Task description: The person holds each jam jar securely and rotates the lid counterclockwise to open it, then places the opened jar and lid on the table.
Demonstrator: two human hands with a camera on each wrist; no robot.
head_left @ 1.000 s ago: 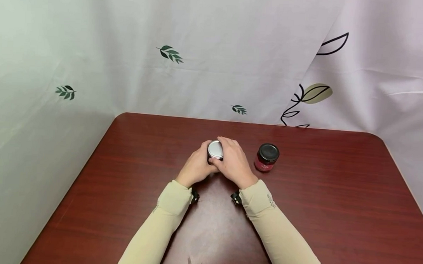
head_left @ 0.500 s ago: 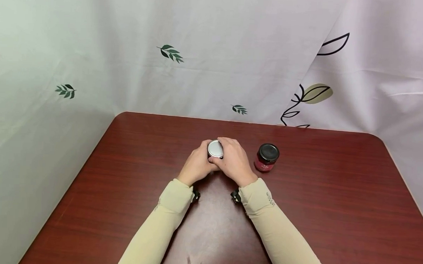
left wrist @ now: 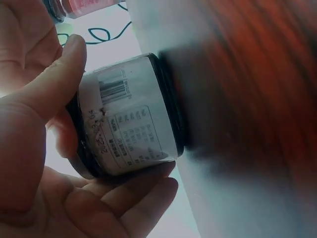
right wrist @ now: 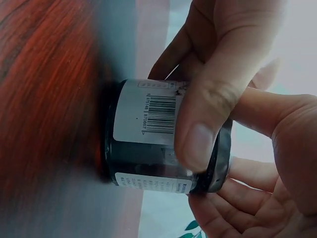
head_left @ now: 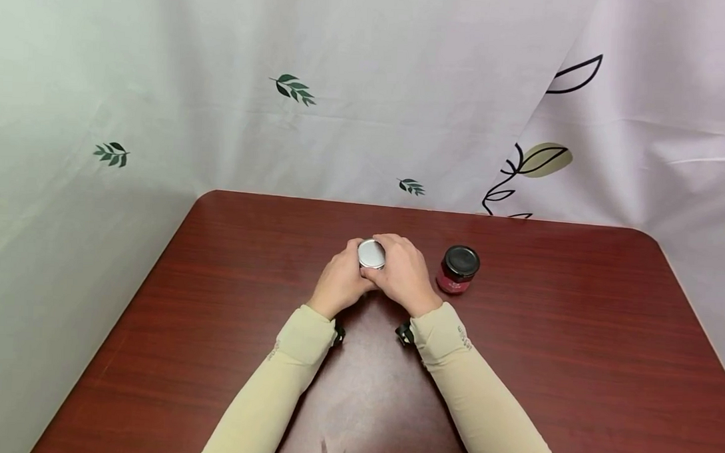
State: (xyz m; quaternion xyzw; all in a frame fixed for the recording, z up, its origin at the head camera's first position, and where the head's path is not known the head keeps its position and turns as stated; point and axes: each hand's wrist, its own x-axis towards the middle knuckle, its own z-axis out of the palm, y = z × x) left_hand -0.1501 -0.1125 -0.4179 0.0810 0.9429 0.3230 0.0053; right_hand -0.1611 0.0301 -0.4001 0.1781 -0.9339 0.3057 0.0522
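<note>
A small glass jar (head_left: 371, 253) stands upright between both hands, its top bright and shiny in the head view. Its lid edge looks dark in the wrist views, and white labels with a barcode show on the jar's side (right wrist: 148, 114). My left hand (head_left: 340, 282) grips it from the left, fingers spread along its side in the left wrist view. My right hand (head_left: 405, 273) wraps round the upper part from the right, with its thumb (right wrist: 198, 139) across the side near the lid. The jar's base sits close to the tabletop (left wrist: 247, 99).
To the right stands a second jar (head_left: 458, 270) with a black lid and a red label. The reddish-brown wooden table (head_left: 575, 327) has rounded far corners. White curtains (head_left: 365, 140) with leaf prints hang behind it and along the sides.
Both hands keep their grip on the jar, which stays in nearly the same place. The left wrist has shifted slightly to the right and forward. The second jar has not moved.
</note>
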